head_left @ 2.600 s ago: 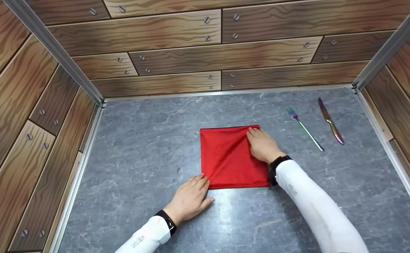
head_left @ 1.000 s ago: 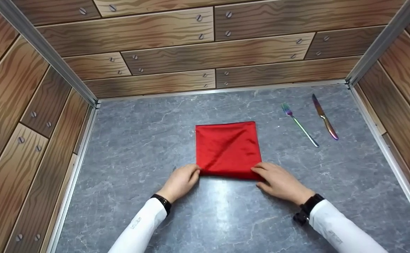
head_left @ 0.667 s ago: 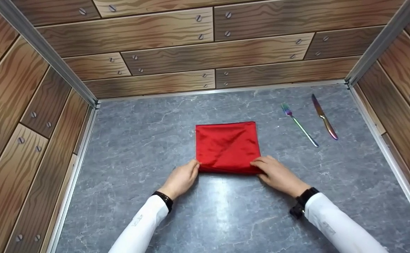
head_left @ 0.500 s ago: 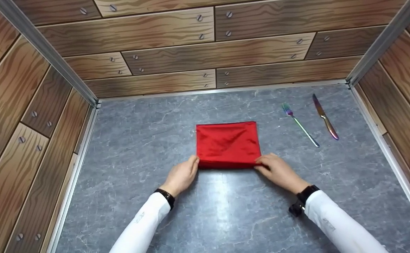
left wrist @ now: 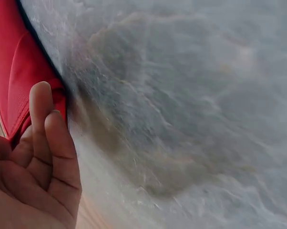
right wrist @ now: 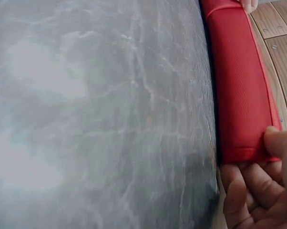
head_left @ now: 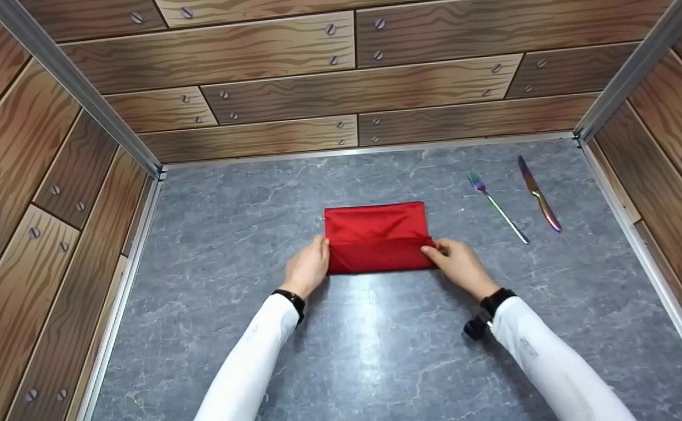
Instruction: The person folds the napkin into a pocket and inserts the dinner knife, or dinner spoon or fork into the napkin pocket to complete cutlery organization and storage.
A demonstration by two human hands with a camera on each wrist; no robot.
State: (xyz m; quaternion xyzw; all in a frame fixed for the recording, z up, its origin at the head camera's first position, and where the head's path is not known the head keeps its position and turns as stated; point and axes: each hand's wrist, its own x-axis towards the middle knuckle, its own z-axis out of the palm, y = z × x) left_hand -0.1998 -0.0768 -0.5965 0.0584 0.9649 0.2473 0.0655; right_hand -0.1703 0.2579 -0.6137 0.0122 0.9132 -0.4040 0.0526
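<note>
A red cloth napkin (head_left: 376,225) lies at the middle of the grey table, its near part turned up and over toward the back in a broad flap. My left hand (head_left: 307,266) pinches the flap's left end. At the right end my right hand (head_left: 461,266) grips the flap's corner, thumb on top. In the right wrist view the thumb (right wrist: 277,140) presses the cloth while the other fingers are underneath. The left wrist view shows the cloth (left wrist: 31,71) beside the left fingers, with the pinching fingertips partly hidden.
To the right on the grey tabletop (head_left: 230,234) lie a rainbow-coloured fork (head_left: 502,213) and a knife (head_left: 538,193), side by side and slanted. Wood-patterned panels (head_left: 276,58) wall in the back and both sides.
Both hands have gone from lying flat on the napkin to holding its near corners. They have carried the near edge away from the body, folding it over the rest.
</note>
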